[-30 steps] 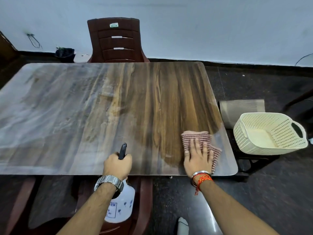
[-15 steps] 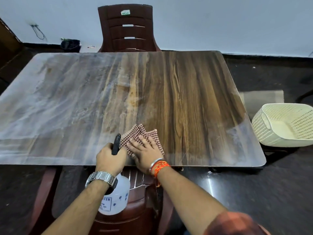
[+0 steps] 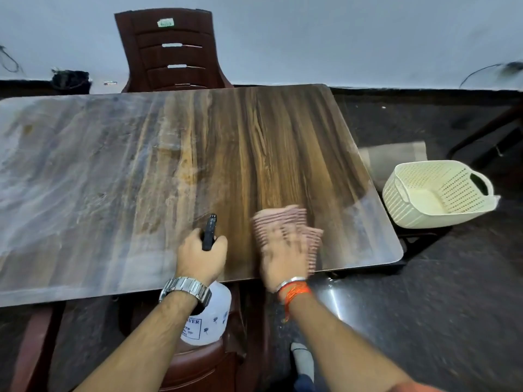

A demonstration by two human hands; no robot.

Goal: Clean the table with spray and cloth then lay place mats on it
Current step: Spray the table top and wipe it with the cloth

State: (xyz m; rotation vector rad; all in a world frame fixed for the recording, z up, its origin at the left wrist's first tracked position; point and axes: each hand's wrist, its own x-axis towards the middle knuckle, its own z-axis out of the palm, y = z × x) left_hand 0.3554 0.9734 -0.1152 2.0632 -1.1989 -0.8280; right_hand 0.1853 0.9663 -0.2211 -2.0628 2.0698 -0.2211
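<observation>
1. The left hand (image 3: 201,258) grips the spray (image 3: 212,321) at the bench's (image 3: 127,179) near edge, fingers curled round its black head; the white bottle hangs below that edge.
2. The right hand (image 3: 283,263), blurred, presses the cloth (image 3: 283,222) flat by the bench's near right corner, fingers straight and spread.
3. The bench's left part looks hazy, its right part darker.
4. A basket (image 3: 438,193) sits off the bench's right side and a chair (image 3: 169,52) stands at its far side.
</observation>
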